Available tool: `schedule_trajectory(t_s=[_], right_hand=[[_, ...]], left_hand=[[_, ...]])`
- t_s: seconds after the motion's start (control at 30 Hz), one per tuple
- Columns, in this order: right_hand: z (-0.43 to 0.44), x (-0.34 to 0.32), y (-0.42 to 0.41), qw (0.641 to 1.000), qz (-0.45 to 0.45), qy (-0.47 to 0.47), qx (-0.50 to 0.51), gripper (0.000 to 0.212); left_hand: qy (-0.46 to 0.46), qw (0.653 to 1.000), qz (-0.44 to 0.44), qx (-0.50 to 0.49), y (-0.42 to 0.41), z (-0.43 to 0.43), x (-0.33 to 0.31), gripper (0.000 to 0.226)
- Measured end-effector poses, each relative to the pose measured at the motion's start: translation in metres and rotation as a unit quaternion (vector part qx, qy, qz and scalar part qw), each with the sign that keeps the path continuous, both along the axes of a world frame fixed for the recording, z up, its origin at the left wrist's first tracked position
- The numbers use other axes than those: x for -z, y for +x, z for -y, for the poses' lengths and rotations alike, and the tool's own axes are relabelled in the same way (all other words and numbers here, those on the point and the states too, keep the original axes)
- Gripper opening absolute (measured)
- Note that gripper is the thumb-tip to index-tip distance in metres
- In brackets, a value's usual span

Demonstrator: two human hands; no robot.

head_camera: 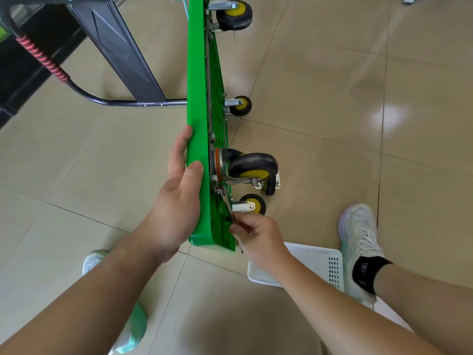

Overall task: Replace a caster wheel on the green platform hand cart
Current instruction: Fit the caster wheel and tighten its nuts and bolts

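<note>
Green platform cart [197, 73]: one, tipped up on its long edge on the tiled floor [332, 85], underside facing right.
Handle [84, 93]: one black tube, red wrap on one stretch, stuck out to the left.
Basket [314, 265]: one, white plastic, on the floor by the cart's near end.
Left hand [176, 201]: gripped the cart's upper edge, thumb hooked over it.
Right hand [258, 237]: fingers curled, pinching a thin grey strip [226, 206] against the underside.
Casters [252, 166]: four black-and-yellow ones stood out from the underside.
Fifth caster [270, 187]: one, partly hidden behind the nearest; mounted or loose, could not tell.
</note>
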State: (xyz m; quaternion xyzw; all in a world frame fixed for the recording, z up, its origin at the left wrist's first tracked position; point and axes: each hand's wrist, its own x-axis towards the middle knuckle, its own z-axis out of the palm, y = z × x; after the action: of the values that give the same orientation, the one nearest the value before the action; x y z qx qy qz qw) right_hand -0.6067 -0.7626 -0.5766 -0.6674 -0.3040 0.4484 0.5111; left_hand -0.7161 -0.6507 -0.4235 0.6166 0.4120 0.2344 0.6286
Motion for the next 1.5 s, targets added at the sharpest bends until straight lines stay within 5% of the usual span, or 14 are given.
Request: schedule_trajectory(t_s=[0.4, 0.57, 0.7, 0.77, 0.9, 1.1, 1.5], right_hand=[[0.021, -0.079, -0.036, 0.984, -0.161, -0.038, 0.066, 0.021], [0.036, -0.083, -0.029, 0.997, -0.012, 0.001, 0.082, 0.039], [0.048, -0.066, -0.030, 0.995, 0.035, -0.029, 0.085, 0.018], [0.047, -0.057, -0.029, 0.995, 0.026, -0.039, 0.087, 0.012], [0.040, -0.041, -0.023, 0.996, 0.007, -0.027, 0.086, 0.036], [0.019, -0.009, -0.012, 0.995, -0.033, -0.007, 0.098, 0.020], [-0.020, 0.009, 0.003, 0.995, -0.079, -0.026, -0.048, 0.031]], left_hand=[[0.008, 1.000, 0.002, -0.001, 0.000, 0.000, -0.002, 0.057], [-0.008, 1.000, 0.004, 0.003, -0.001, 0.003, -0.007, 0.049], [-0.007, 1.000, -0.002, 0.007, -0.002, 0.003, -0.007, 0.050], [-0.009, 1.000, 0.001, 0.001, 0.000, 0.004, -0.008, 0.049], [-0.012, 1.000, 0.002, -0.005, 0.000, 0.003, -0.006, 0.049], [-0.013, 1.000, 0.001, 0.001, -0.001, 0.001, -0.003, 0.054], [0.005, 1.000, 0.009, -0.002, -0.002, -0.003, 0.004, 0.050]])
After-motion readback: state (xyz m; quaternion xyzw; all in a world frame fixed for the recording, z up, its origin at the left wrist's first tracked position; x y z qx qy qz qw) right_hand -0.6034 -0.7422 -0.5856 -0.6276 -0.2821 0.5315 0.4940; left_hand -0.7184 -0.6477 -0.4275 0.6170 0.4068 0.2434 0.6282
